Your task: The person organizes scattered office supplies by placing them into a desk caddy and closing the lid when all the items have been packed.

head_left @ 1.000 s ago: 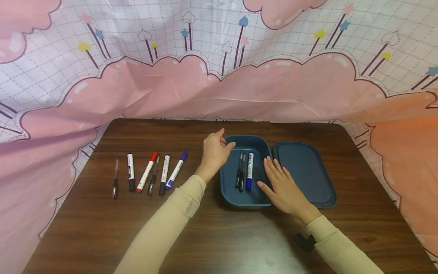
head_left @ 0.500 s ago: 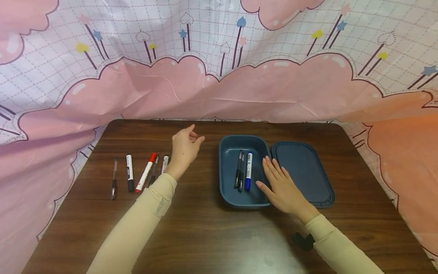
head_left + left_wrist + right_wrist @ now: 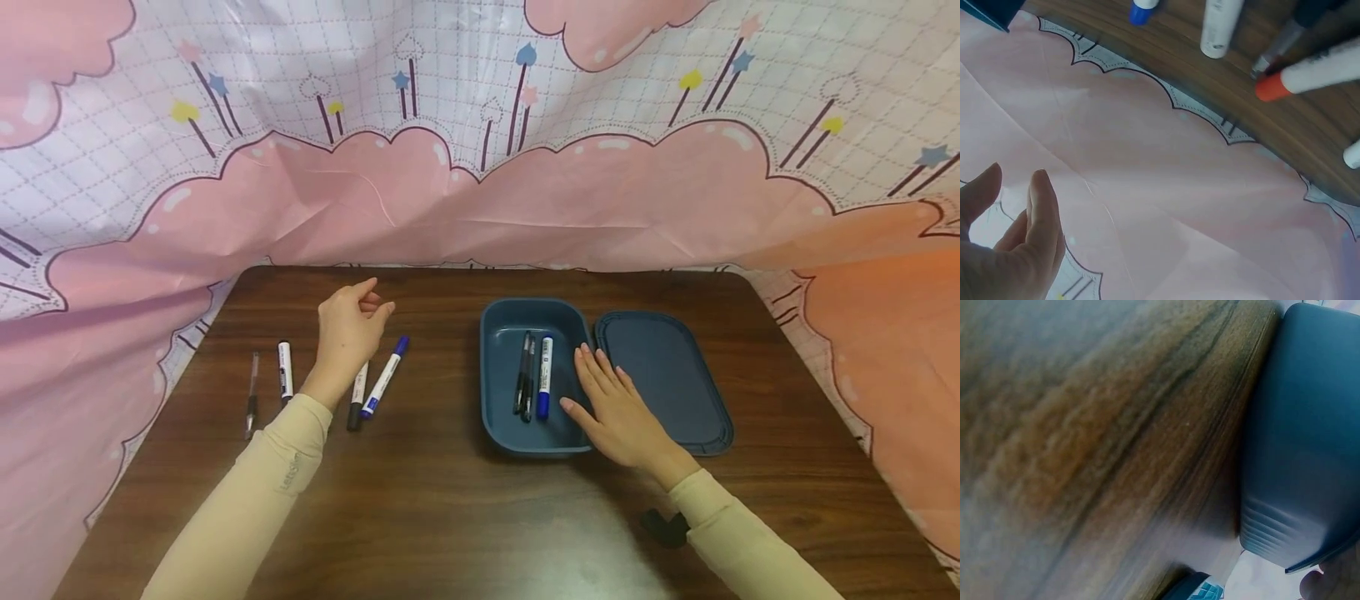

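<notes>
The left grip [image 3: 352, 321] holds nothing; its thumb and index finger stand apart near the upper ends of the loose markers. Closest, a slim blue-capped marker [image 3: 386, 379] slants, white-bodied, its lower end beside a black-ended marker [image 3: 357, 396]. From the left wrist, a white-bodied red marker [image 3: 1316, 72] and a clear-tipped pen [image 3: 1284, 44] show too. Further left lie a partly hidden white marker [image 3: 285, 371] and a clear-barrelled pen [image 3: 252, 400].

The right grip [image 3: 618, 408] lies straight-fingered over the right rim of the box [image 3: 498, 429], gripping nothing. The box is dark blue, smooth and round-cornered; two dark pens [image 3: 529, 383] and a blue-ended marker [image 3: 545, 375] lie inside, lengthwise.

Its matching lid [image 3: 663, 375] lies flat just beside the right wall. Leftward, brown tabletop [image 3: 450, 508] separates box and loose markers widely; beyond the far edge hangs a printed cloth [image 3: 525, 200].
</notes>
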The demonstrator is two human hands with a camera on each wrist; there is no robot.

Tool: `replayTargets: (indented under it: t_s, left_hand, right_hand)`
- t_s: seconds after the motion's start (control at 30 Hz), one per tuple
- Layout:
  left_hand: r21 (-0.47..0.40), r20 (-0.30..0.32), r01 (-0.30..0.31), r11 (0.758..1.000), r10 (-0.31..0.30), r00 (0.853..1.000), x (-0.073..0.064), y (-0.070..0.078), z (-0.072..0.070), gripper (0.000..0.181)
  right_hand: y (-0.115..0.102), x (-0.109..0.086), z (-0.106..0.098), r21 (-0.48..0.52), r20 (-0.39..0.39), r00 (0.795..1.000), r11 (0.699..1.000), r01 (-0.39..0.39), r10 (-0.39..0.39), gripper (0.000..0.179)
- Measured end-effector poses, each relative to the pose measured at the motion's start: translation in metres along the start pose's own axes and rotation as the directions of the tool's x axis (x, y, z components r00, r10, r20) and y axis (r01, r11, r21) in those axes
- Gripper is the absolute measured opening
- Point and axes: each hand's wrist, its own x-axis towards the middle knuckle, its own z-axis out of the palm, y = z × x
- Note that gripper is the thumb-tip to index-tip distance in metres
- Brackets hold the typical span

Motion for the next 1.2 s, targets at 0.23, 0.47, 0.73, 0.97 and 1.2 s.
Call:
replayTargets:
  t_s: [0.23,0.47,0.73,0.97,1.2]
  left_hand:
    - [0.051,0.019,0.036,0.998,-0.037,0.999,-0.011,-0.017,-0.005,0.046]
    - [0.062,0.064,0.063,0.996,-0.067,0.996,-0.023,-0.032,0.012,0.051]
    - [0.102,0.166,0.072,0.992,-0.088,0.982,-0.038,-0.049,0.032,0.055]
    - [0.163,0.211,0.091,0.982,-0.125,0.969,-0.045,-0.06,0.041,0.058]
    - [0.223,0.232,0.093,0.97,-0.145,0.962,-0.044,-0.067,0.045,0.059]
  right_hand:
    - [0.0,0.001,0.002,0.0,-0.005,1.0,1.0,0.005,-0.005,0.078]
    - [-0.001,0.0,0.002,0.004,-0.007,1.0,1.0,0.007,-0.007,0.079]
    - [0.001,0.0,0.003,-0.003,-0.008,1.0,1.0,0.007,-0.007,0.078]
    - [0.0,0.0,0.002,-0.002,-0.004,1.0,1.0,-0.002,0.002,0.079]
    - [0.0,0.0,0.003,-0.003,-0.002,1.0,1.0,-0.005,0.005,0.079]
